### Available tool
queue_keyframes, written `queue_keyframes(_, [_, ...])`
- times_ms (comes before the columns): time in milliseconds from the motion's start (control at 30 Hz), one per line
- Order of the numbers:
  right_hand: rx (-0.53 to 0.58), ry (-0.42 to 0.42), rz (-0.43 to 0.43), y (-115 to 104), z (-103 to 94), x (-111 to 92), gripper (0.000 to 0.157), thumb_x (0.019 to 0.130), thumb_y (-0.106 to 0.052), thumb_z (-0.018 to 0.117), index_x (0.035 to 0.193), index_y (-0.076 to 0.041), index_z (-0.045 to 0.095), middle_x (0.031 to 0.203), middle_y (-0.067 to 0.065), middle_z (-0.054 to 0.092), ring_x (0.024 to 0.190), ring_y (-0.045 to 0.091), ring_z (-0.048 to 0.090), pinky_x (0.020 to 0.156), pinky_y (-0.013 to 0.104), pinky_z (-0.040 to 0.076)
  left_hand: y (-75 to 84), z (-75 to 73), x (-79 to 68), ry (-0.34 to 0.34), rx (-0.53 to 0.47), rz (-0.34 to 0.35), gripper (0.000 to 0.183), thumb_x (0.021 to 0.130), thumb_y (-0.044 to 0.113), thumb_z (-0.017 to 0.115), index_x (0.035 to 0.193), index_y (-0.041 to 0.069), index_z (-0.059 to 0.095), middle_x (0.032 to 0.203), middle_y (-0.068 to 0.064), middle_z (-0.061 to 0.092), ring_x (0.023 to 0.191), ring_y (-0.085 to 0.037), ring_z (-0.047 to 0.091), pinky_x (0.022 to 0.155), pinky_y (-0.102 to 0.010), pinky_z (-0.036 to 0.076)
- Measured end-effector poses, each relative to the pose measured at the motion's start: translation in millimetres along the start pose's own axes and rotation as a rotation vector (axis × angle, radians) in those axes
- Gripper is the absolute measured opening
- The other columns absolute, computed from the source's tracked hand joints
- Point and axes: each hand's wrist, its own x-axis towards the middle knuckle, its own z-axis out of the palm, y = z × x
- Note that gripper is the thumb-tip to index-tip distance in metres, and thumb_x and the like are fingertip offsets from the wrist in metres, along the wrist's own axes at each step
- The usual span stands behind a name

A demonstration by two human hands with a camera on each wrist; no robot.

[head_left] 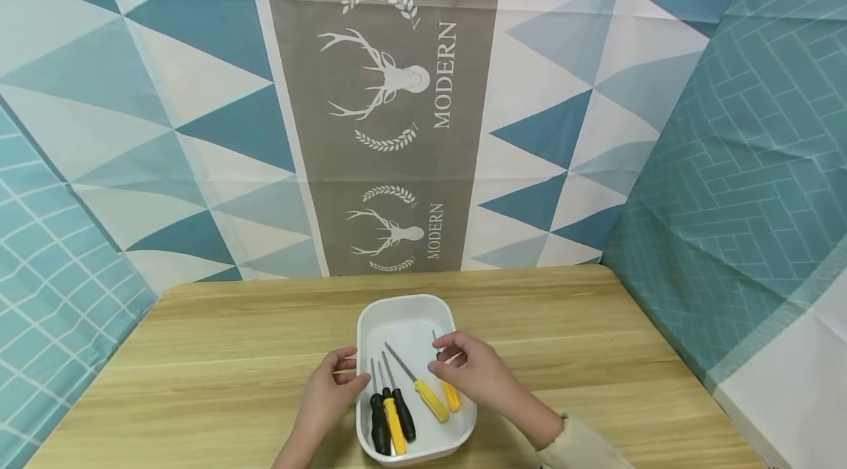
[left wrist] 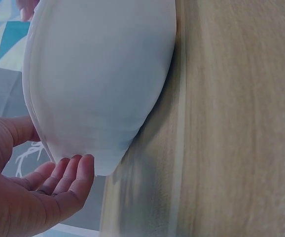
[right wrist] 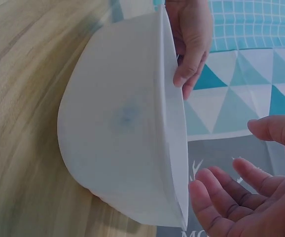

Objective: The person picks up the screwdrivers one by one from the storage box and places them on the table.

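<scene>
A white plastic tub (head_left: 410,311) with rounded corners stands on the wooden table and holds several screwdrivers. Along its left side, a black screwdriver (head_left: 380,425), a yellow-handled one (head_left: 393,428) and another black one (head_left: 404,416) lie close together. One with a yellow handle (head_left: 431,401) rests slantwise in the middle. My left hand (head_left: 333,386) grips the tub's left rim, thumb over the edge and fingers along the outer wall. Above the right rim is my right hand (head_left: 478,370), fingers loosely bent and holding nothing; it partly hides an orange-yellow screwdriver (head_left: 451,395).
The wooden table (head_left: 251,351) extends on both sides of the tub. Behind it hangs a patterned cloth (head_left: 397,160) with triangles and deer heads. Tile-patterned sheets flank the table at left (head_left: 53,292) and right (head_left: 728,234).
</scene>
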Motion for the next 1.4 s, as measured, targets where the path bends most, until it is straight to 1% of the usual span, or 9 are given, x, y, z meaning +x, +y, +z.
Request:
queue_keyframes(133, [0.001, -0.018, 0.007, 0.7, 3.8, 0.8, 0.036, 0.082, -0.032, 0.071, 0.109, -0.01, 0.062, 0.092, 0.001, 0.063, 0.08, 0.015, 0.055, 0.064, 0.024, 0.05, -2.3, 1.6, 0.6, 0.011, 0.006, -0.01, 0.049, 0.079, 0.011, 0.071, 0.124, 0.0, 0.053, 0.109, -0.017, 0.062, 0.088, -0.019, 0.063, 0.068, -0.026, 0.056])
queue_keyframes(267, [0.01, -0.034, 0.003, 1.3, 6.6, 2.4, 0.037, 0.083, -0.033, 0.07, 0.109, -0.009, 0.062, 0.091, 0.0, 0.062, 0.079, 0.014, 0.055, 0.062, 0.023, 0.049, -3.8, 2.4, 0.9, 0.019, 0.007, 0.003, 0.049, 0.079, 0.011, 0.07, 0.124, -0.001, 0.053, 0.108, -0.017, 0.063, 0.087, -0.018, 0.063, 0.069, -0.026, 0.056])
queue_keyframes(567, [0.039, -0.06, -0.001, -2.3, 15.9, 3.0, 0.035, 0.082, -0.03, 0.07, 0.108, -0.008, 0.062, 0.088, 0.001, 0.06, 0.074, 0.013, 0.056, 0.057, 0.023, 0.048, -1.1, -0.5, 0.2, 0.01, 0.013, 0.006, 0.052, 0.079, 0.012, 0.072, 0.125, -0.001, 0.052, 0.11, -0.019, 0.062, 0.09, -0.022, 0.063, 0.071, -0.029, 0.056])
queue_keyframes(733, [0.071, -0.078, 0.004, -3.4, 25.8, 4.3, 0.035, 0.083, -0.027, 0.07, 0.108, -0.004, 0.061, 0.085, 0.002, 0.06, 0.067, 0.013, 0.055, 0.053, 0.024, 0.048, -2.9, -0.6, 0.8, 0.011, 0.008, 0.014, 0.051, 0.079, 0.012, 0.072, 0.125, -0.001, 0.052, 0.11, -0.019, 0.062, 0.09, -0.022, 0.063, 0.07, -0.028, 0.056])
queue_keyframes(867, [0.078, -0.09, 0.021, -1.7, 33.7, 6.2, 0.036, 0.083, -0.027, 0.069, 0.108, -0.003, 0.061, 0.082, 0.002, 0.059, 0.062, 0.016, 0.056, 0.05, 0.025, 0.049, -4.1, -0.4, 0.2, 0.013, -0.013, 0.019, 0.05, 0.08, 0.01, 0.071, 0.124, -0.002, 0.053, 0.109, -0.02, 0.063, 0.09, -0.023, 0.064, 0.07, -0.027, 0.056])
queue_keyframes(967, [0.085, -0.087, 0.03, 0.0, 38.0, 7.2, 0.036, 0.082, -0.026, 0.069, 0.108, -0.001, 0.061, 0.08, 0.003, 0.059, 0.059, 0.019, 0.057, 0.049, 0.028, 0.051, -4.4, 0.2, 0.0, 0.008, -0.03, 0.024, 0.05, 0.079, 0.01, 0.071, 0.124, -0.002, 0.052, 0.11, -0.02, 0.063, 0.091, -0.023, 0.064, 0.069, -0.026, 0.057])
queue_keyframes(1067, [0.09, -0.085, 0.034, 1.6, 41.8, 7.7, 0.034, 0.082, -0.024, 0.069, 0.106, 0.0, 0.061, 0.078, 0.003, 0.059, 0.054, 0.017, 0.055, 0.046, 0.028, 0.05, -4.9, 0.4, 0.0, 0.004, -0.039, 0.026, 0.05, 0.079, 0.009, 0.071, 0.124, -0.002, 0.052, 0.11, -0.021, 0.062, 0.091, -0.023, 0.064, 0.068, -0.026, 0.057])
queue_keyframes(1200, [0.086, -0.091, 0.052, 2.2, 47.0, 7.9, 0.033, 0.082, -0.022, 0.069, 0.105, 0.0, 0.062, 0.078, 0.002, 0.059, 0.049, 0.014, 0.051, 0.044, 0.025, 0.046, -5.5, 0.4, 0.1, 0.004, -0.046, 0.03, 0.05, 0.079, 0.008, 0.071, 0.124, -0.002, 0.052, 0.11, -0.022, 0.062, 0.091, -0.024, 0.065, 0.069, -0.026, 0.057])
queue_keyframes(1400, [0.062, -0.1, 0.08, 3.2, 54.7, 9.3, 0.03, 0.081, -0.022, 0.07, 0.104, -0.003, 0.062, 0.08, 0.003, 0.059, 0.051, 0.017, 0.053, 0.046, 0.031, 0.05, -5.0, 0.3, -0.4, 0.0, -0.051, 0.028, 0.05, 0.08, 0.008, 0.07, 0.125, -0.002, 0.052, 0.111, -0.022, 0.062, 0.092, -0.024, 0.064, 0.07, -0.026, 0.057])
